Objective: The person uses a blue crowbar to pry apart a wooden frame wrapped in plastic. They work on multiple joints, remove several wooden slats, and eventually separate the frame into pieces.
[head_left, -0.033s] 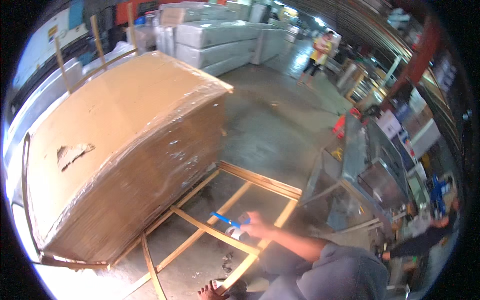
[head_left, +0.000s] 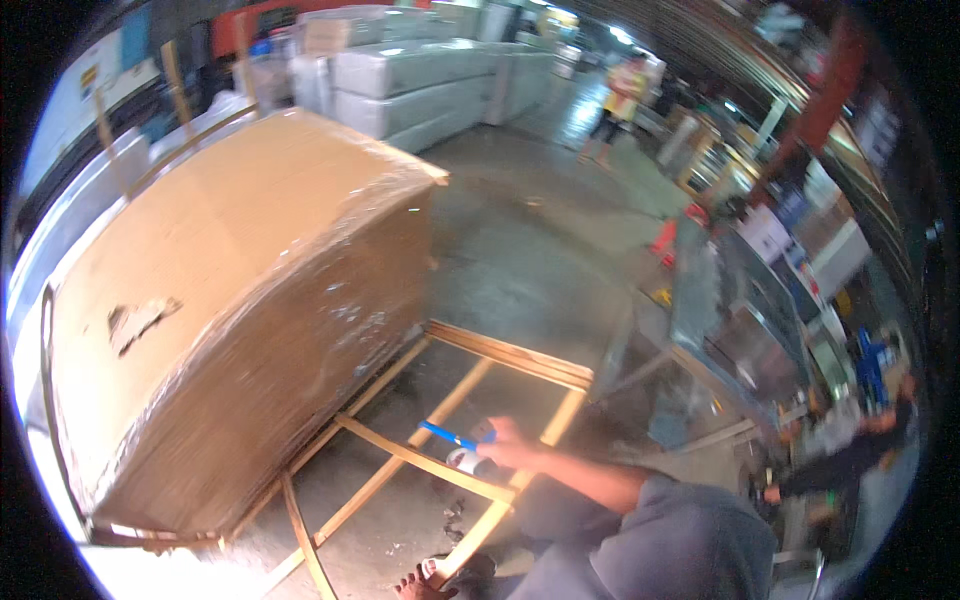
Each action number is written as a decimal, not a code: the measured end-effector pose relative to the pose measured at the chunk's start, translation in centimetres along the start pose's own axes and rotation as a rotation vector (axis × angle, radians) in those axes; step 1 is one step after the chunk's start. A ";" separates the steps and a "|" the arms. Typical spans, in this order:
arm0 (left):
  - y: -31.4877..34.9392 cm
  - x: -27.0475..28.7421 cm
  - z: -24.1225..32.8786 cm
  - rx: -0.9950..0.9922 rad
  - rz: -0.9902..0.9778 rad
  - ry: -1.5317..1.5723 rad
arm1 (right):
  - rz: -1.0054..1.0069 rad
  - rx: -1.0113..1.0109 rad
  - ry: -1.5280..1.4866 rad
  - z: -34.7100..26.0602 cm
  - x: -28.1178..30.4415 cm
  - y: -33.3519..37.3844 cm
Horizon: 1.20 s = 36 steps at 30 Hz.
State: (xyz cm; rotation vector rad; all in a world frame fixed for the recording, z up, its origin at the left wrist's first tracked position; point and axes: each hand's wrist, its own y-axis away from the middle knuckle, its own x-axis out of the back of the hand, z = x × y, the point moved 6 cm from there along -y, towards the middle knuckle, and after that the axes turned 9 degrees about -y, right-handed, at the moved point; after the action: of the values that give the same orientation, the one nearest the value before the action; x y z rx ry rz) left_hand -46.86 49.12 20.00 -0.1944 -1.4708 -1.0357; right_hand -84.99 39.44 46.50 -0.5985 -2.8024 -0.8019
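Observation:
My right hand (head_left: pixel 512 446) is closed round a blue tool (head_left: pixel 452 437) whose long thin end points left over the wooden frame. A white round piece (head_left: pixel 463 461) shows just below the tool; whether it belongs to it I cannot tell. The wooden frame (head_left: pixel 425 459), made of pale slats, lies low in front of me. At the bottom edge my left hand (head_left: pixel 420 586) shows only in part, its fingers apart beside the near end of a slat. Next to that hand is a shoe (head_left: pixel 432 566).
A large cardboard-covered crate (head_left: pixel 250 215) wrapped in clear film stands left of the frame. Wrapped boxes (head_left: pixel 415 85) are stacked behind it. To the right is a metal cabinet (head_left: pixel 735 320) amid clutter. A person in yellow (head_left: pixel 622 95) stands far back; another person's dark-clothed limb (head_left: pixel 835 470) shows at right.
The whole view has shifted slightly, so the crate and background sit further left. Both hands keep nearly the same places by the frame, the blue tool still in my right hand.

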 end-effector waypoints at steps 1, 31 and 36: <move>0.4 -1.0 -0.6 -0.018 -0.067 -0.027 | 0.013 -0.006 -0.173 -0.2 0.7 1.4; 0.4 -1.2 -9.4 0.239 -0.129 0.537 | 0.163 0.220 0.048 -5.8 4.4 15.1; 2.8 -3.8 -4.7 0.307 -0.119 0.799 | -0.005 0.032 -0.036 -6.3 -6.1 5.9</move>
State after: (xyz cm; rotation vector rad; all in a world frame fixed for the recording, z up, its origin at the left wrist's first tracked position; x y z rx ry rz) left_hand -40.77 49.25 17.27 0.4866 -0.8868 -0.8211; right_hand -76.65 38.63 53.00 -0.6074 -2.8443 -0.7527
